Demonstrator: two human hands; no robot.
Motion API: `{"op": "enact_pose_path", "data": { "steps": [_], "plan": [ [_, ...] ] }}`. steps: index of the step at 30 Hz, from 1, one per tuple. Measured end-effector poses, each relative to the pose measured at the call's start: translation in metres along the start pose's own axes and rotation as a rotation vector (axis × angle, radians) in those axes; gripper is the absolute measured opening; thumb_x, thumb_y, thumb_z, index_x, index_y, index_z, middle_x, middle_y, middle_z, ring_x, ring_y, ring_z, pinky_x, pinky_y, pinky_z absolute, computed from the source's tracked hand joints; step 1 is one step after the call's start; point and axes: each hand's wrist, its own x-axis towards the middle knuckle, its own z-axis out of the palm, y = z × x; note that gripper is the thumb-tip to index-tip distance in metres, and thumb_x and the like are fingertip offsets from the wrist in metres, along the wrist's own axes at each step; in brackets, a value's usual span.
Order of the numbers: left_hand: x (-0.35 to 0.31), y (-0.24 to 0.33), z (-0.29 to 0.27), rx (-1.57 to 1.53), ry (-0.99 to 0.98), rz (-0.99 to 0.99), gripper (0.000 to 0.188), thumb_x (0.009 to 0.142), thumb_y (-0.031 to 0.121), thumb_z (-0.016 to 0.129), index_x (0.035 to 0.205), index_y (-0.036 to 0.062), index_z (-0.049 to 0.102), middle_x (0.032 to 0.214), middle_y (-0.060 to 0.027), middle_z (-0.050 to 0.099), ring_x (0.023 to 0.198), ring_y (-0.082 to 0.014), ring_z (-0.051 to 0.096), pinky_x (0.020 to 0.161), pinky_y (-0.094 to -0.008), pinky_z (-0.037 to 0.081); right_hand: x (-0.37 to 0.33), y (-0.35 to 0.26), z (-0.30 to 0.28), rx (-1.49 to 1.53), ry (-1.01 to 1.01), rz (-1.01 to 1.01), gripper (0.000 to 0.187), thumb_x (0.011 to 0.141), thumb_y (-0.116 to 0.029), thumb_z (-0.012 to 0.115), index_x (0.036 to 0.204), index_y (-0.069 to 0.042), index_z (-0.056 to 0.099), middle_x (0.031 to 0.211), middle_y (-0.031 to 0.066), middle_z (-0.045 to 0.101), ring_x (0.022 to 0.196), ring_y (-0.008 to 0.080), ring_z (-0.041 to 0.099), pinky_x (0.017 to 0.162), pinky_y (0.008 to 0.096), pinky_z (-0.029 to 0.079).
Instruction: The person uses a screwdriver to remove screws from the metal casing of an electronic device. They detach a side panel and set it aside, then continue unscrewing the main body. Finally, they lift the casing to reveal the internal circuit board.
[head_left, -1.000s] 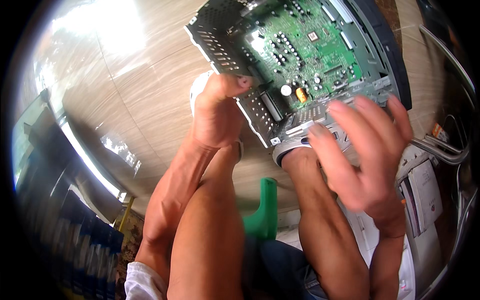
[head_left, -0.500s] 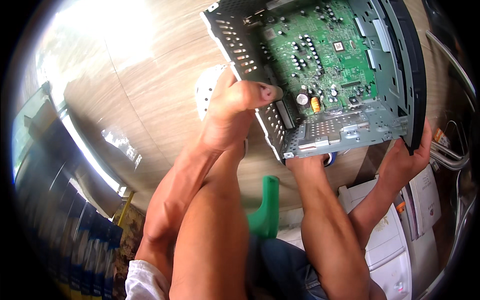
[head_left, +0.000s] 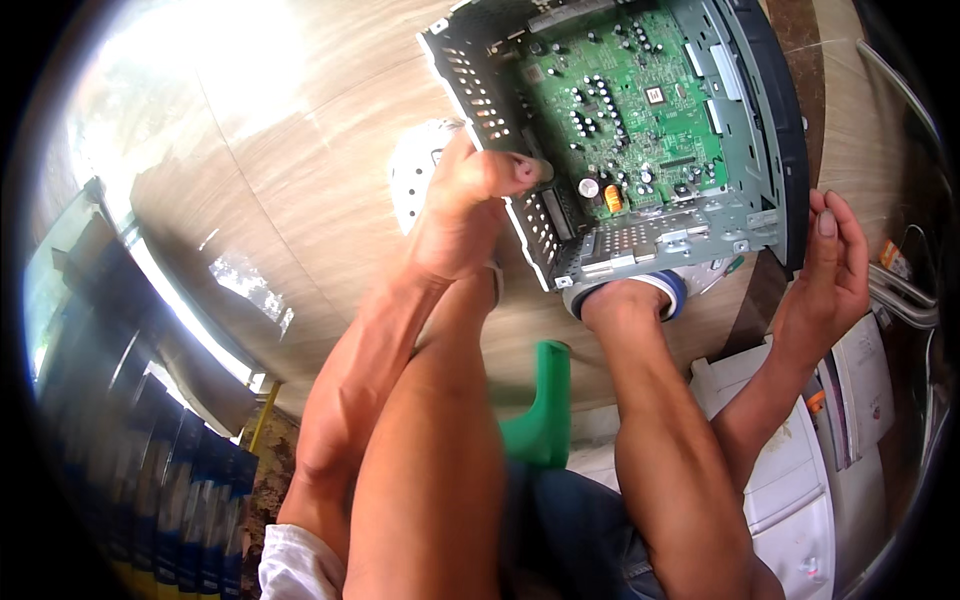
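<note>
A grey metal electronics chassis (head_left: pixel 680 248), uncovered on the side facing me, is held up over the floor. Inside it lies a green circuit board (head_left: pixel 628 140) with several small capacitors and an orange coil. Along its right side runs a black front panel (head_left: pixel 785 130). My left hand (head_left: pixel 462 210) grips the perforated left wall, its thumb over the edge and its other fingers hidden behind. Beside the panel's lower right end is my right hand (head_left: pixel 828 265), fingers stretched out and holding nothing. Whether a fingertip touches the panel is unclear.
Below the chassis are my feet in white shoes (head_left: pixel 407 185) on the tiled floor (head_left: pixel 290 150). A green plastic piece (head_left: pixel 547 405) stands between my legs. White drawers (head_left: pixel 785 500) are at lower right, metal tubing (head_left: pixel 900 285) at far right, and blue-and-clear packages (head_left: pixel 185 520) at lower left.
My right hand has come off the chassis's lower right corner and up beside the front panel, fingers now extended. The chassis has shifted slightly left and up, still in my left hand.
</note>
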Motion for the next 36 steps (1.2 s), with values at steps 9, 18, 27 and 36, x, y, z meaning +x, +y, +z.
{"op": "enact_pose_path", "data": {
  "steps": [9, 18, 27, 36],
  "plan": [
    [0.009, -0.02, -0.019, -0.081, -0.039, -0.095, 0.061, 0.076, 0.019, 0.063, 0.131, -0.0029, 0.052, 0.114, -0.0093, 0.064, 0.108, -0.0201, 0.06, 0.097, -0.0349, 0.047, 0.006, 0.035, -0.005, -0.09, -0.034, 0.103, 0.028, 0.098, -0.013, 0.067, 0.12, 0.004, 0.066, 0.111, 0.0132, 0.071, 0.103, 0.0172, 0.068, 0.094, 0.029, 0.054],
    [0.016, -0.033, -0.033, -0.06, 0.029, -0.086, 0.064, 0.075, 0.021, 0.064, 0.134, -0.0014, 0.051, 0.118, -0.0098, 0.063, 0.112, -0.0207, 0.057, 0.1, -0.0352, 0.045, 0.01, 0.08, -0.013, -0.242, -0.086, 0.17, 0.029, 0.098, -0.014, 0.068, 0.121, 0.003, 0.066, 0.113, 0.0114, 0.07, 0.102, 0.0146, 0.066, 0.093, 0.0261, 0.051],
    [0.018, -0.038, -0.033, -0.169, 0.076, -0.122, 0.066, 0.073, 0.023, 0.065, 0.134, -0.0009, 0.052, 0.118, -0.0106, 0.063, 0.109, -0.021, 0.058, 0.1, -0.0358, 0.044, 0.028, 0.124, -0.029, -0.439, -0.063, 0.217, 0.034, 0.096, -0.018, 0.068, 0.124, 0.002, 0.065, 0.116, 0.0144, 0.069, 0.104, 0.0178, 0.067, 0.092, 0.029, 0.052],
    [0.018, -0.032, -0.027, -0.102, 0.083, -0.084, 0.065, 0.071, 0.018, 0.065, 0.132, -0.0025, 0.053, 0.115, -0.0098, 0.064, 0.108, -0.0204, 0.059, 0.097, -0.0358, 0.047, 0.04, 0.185, -0.044, -0.939, -0.107, 0.177, 0.052, 0.093, -0.034, 0.07, 0.135, -0.007, 0.058, 0.126, 0.0174, 0.063, 0.109, 0.0307, 0.065, 0.095, 0.0418, 0.051]
  ]
}}
